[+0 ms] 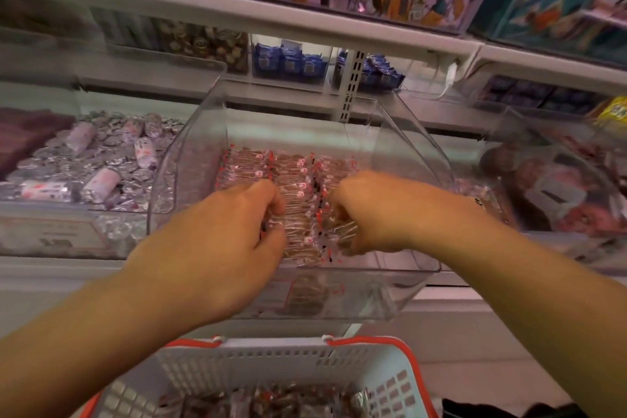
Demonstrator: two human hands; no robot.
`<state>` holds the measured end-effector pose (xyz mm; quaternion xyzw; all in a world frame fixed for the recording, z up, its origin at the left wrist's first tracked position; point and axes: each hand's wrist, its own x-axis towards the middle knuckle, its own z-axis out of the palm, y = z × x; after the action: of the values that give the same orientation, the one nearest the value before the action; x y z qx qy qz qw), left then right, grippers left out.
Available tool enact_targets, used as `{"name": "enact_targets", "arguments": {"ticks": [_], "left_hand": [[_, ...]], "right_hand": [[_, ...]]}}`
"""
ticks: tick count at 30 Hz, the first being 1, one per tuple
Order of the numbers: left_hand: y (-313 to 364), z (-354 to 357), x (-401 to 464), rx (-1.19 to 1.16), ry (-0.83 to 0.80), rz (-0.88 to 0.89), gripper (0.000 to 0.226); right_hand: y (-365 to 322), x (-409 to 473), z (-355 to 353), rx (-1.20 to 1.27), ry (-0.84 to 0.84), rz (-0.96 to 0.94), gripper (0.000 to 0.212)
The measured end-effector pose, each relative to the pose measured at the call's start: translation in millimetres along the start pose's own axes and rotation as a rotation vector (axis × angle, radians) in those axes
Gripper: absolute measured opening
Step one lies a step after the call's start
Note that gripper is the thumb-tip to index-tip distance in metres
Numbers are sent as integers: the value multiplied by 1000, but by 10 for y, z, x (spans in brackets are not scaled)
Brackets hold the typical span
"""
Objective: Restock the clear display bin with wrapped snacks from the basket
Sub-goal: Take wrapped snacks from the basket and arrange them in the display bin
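Note:
The clear display bin (407, 132) sits on the shelf at centre, tilted toward me, with rows of clear-wrapped brown snacks (298, 163) with red print inside. Both my hands are inside the bin. My left hand (217, 234) has its fingers curled into the left side of the snack rows and grips wrapped snacks. My right hand (369, 214) has its fingers curled down over the right side of the rows and holds snacks as well. Below, at the bottom edge, stands the white basket (271, 366) with an orange rim, holding more wrapped snacks (271, 404).
A neighbouring clear bin (88, 166) at left holds silver-wrapped sweets and small rolls. Another bin (556, 187) at right holds reddish packets. Blue packets (288, 61) stand behind, under a white shelf edge (271, 17) close above the bin.

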<state>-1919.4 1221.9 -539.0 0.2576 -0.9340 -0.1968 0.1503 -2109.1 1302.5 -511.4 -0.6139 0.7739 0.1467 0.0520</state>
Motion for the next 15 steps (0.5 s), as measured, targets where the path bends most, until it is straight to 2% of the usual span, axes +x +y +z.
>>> {"name": "enact_targets", "arguments": {"ticks": [5, 10, 12, 15], "left_hand": [[22, -37, -28, 12, -15, -16, 29], [41, -57, -48, 14, -16, -22, 24], [44, -60, -55, 14, -18, -24, 25], [46, -58, -57, 17, -12, -22, 25]], "right_hand": [[-20, -43, 42, -146, 100, 24, 26], [-27, -42, 63, -59, 37, 32, 35], [-32, -44, 52, -76, 54, 30, 34], [-15, -60, 24, -128, 102, 23, 45]]}}
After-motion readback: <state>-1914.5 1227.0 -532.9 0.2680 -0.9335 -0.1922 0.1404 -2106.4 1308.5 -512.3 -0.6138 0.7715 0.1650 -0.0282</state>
